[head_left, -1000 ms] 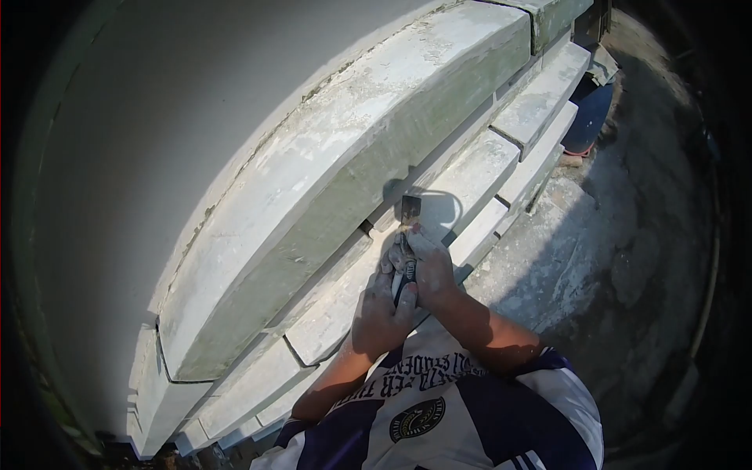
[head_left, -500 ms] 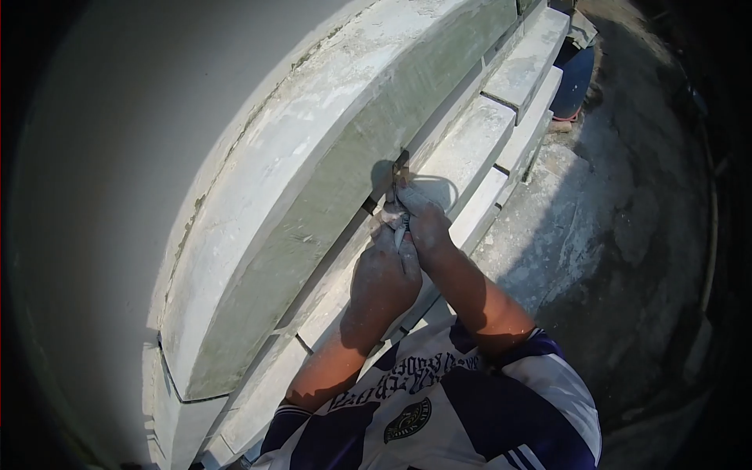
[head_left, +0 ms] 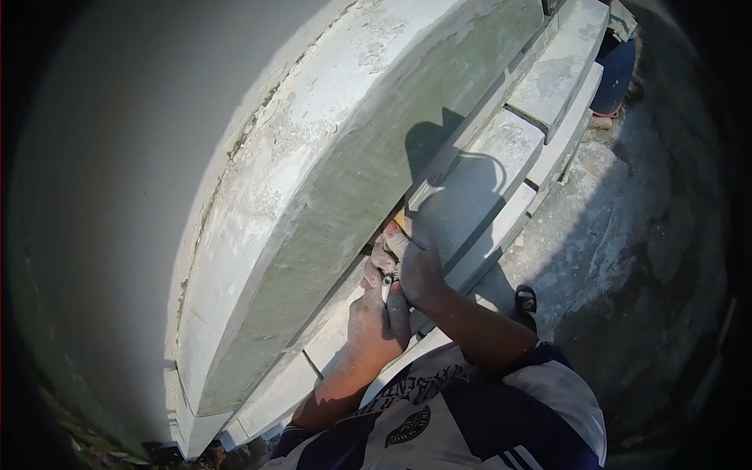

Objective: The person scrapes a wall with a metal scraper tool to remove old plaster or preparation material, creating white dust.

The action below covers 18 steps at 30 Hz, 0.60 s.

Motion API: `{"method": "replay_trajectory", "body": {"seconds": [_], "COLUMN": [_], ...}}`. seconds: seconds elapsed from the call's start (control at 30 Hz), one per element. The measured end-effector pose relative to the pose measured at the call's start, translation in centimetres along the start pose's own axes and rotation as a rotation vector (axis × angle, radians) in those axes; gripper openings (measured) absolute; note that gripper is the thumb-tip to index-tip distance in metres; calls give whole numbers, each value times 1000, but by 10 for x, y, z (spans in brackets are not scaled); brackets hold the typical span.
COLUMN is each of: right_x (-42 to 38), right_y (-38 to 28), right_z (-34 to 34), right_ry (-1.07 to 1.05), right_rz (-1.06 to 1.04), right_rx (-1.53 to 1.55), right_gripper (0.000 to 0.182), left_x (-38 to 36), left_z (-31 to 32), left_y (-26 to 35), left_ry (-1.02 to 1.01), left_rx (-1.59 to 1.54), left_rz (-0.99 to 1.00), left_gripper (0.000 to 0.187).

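Both of my hands are dusty and close together at the narrow gap beneath a curved concrete ledge [head_left: 329, 204]. My left hand [head_left: 377, 323] is closed, with a small slim white object [head_left: 386, 288] with a dark end sticking up between thumb and fingers. My right hand [head_left: 417, 266] sits just above it, its fingers curled at the gap. A small yellow-orange piece [head_left: 402, 219] shows at those fingertips; most of it is hidden, and I cannot tell what it is. Pale concrete steps [head_left: 486, 164] lie right beside the hands.
A smooth grey wall [head_left: 117, 211] rises on the left. Dark joints separate the step blocks. A dark blue rounded object [head_left: 615, 74] stands at the top right, by broken pieces. My sandalled foot [head_left: 526, 301] is on the rough concrete ground [head_left: 583, 227], partly in shadow.
My view has shifted, and both hands sit lower in it, with the right turned more over the gap. The dark strip above the fingers is now mostly hidden. A foot has come into view.
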State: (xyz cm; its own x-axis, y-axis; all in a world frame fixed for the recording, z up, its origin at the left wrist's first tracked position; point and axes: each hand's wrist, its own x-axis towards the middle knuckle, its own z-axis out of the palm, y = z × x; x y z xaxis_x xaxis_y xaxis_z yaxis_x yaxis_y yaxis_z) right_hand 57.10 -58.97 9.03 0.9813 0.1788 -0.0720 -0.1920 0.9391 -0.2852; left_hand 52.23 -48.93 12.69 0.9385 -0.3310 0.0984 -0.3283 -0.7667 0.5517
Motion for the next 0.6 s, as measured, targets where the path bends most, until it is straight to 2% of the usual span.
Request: {"method": "replay_trajectory", "body": {"seconds": [0.3, 0.4, 0.5, 0.53, 0.6], "right_x": [4, 3, 6, 6, 5], "right_y": [0, 5, 1, -2, 3], "right_z": [-5, -10, -4, -3, -6], "right_ry": [-17, -27, -71, -52, -46], "right_rz": [26, 7, -38, 14, -7], "right_rx": [59, -28, -20, 16, 45], "right_gripper": [22, 26, 27, 27, 25], "left_x": [4, -3, 0, 0, -1], "left_z": [7, 5, 4, 1, 7], "left_y": [-6, -5, -13, -10, -13], "left_ry": [62, 10, 27, -41, 24], "left_rx": [5, 4, 38, 0, 1], "left_rz": [105, 11, 76, -16, 12], "left_gripper": [39, 36, 34, 35, 36]}}
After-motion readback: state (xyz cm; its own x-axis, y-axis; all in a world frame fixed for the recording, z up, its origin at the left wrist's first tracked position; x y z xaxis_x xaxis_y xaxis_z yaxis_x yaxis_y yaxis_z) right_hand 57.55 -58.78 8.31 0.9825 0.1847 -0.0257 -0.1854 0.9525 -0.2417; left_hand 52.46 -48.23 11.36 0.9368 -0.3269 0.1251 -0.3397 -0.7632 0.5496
